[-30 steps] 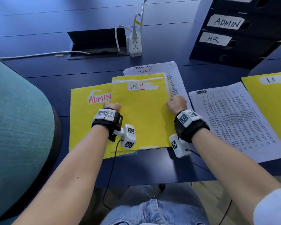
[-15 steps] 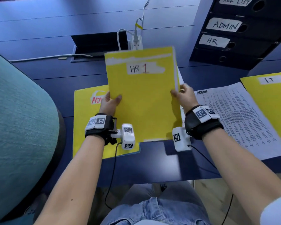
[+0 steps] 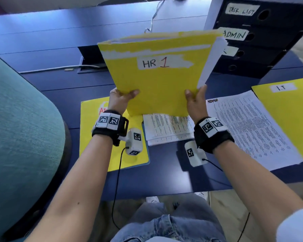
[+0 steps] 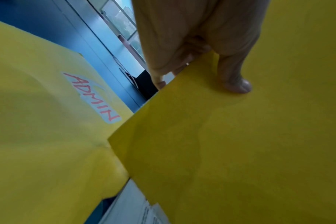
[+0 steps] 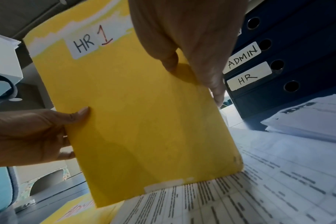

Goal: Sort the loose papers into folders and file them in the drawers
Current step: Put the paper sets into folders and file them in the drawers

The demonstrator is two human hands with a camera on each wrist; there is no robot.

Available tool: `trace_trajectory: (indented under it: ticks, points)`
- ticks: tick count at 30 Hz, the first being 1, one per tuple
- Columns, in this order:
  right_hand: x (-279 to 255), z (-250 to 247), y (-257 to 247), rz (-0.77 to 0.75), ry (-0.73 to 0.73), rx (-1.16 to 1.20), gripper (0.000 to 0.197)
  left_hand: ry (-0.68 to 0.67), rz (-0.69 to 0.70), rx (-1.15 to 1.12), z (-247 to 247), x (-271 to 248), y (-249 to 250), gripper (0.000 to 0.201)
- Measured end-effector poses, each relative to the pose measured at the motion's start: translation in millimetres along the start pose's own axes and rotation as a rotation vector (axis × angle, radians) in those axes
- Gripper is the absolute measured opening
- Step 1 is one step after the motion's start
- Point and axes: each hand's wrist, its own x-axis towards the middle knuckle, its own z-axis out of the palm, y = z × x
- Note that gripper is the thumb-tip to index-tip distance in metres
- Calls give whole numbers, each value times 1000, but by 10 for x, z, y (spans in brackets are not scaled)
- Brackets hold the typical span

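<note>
HR 1 folder (image 3: pixel 157 81) is held tilted in the air above the worktop (image 3: pixel 59 88), pinched at its lower left edge by the left hand (image 3: pixel 120 100) and at its lower right edge by the right hand (image 3: pixel 196 100), in front of the labelled drawers (image 3: pixel 262 37)

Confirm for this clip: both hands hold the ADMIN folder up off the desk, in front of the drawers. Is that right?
Not quite. The folder held up by the left hand and right hand is labelled HR 1, as the head and right wrist views show. The ADMIN folder lies flat on the desk. The rest holds: both hands grip it in front of the drawers.
</note>
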Motion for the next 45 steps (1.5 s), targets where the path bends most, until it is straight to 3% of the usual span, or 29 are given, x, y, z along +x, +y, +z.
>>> trace_trajectory:
  ticks: [5, 9, 13, 16, 19, 22, 26, 29, 33, 38, 42, 45]
  points:
    - [61, -174, -110, -79, 38, -60, 53, -8, 3, -71, 75, 20, 126, 21]
    - [112, -498, -209, -200, 93, -16, 61, -114, -19, -131, 332, 23, 290, 18]
    - [239, -1021, -261, -332, 328, 122, 38, -184, -57, -151, 736, 35, 372, 18]
    - [372, -1600, -192, -308, 440, 204, 33, -259, -137, -107, 1221, -21, 323, 19]
    - [458, -2150, -59, -245, 506, 112, 37, -332, -214, -182, 1851, -128, 184, 22]
    - [585, -2664, 184, -157, 610, -5, 36, -291, -313, -167, 2522, -257, 22, 31]
    - [676, -3270, 610, -21, 699, 21, 31, -262, -404, 50, 3145, -412, -124, 35]
    - [715, -3571, 988, 186, 614, 2, 26, -289, -498, 184, 3383, -445, -301, 47]
    - [732, -3674, 1292, 387, 454, -35, 12, -308, -496, 447, 3573, -501, -539, 61]
    - [753, -3617, 1521, 466, 317, -112, 12, -297, -520, 664, 3701, -404, -576, 58]
    - [845, -3587, 1592, 498, 251, -173, 16, -226, -538, 732, 3761, -224, -559, 76]
    - [936, -3569, 1600, 495, 241, -182, 13, -234, -500, 814, 3830, -176, -570, 79]
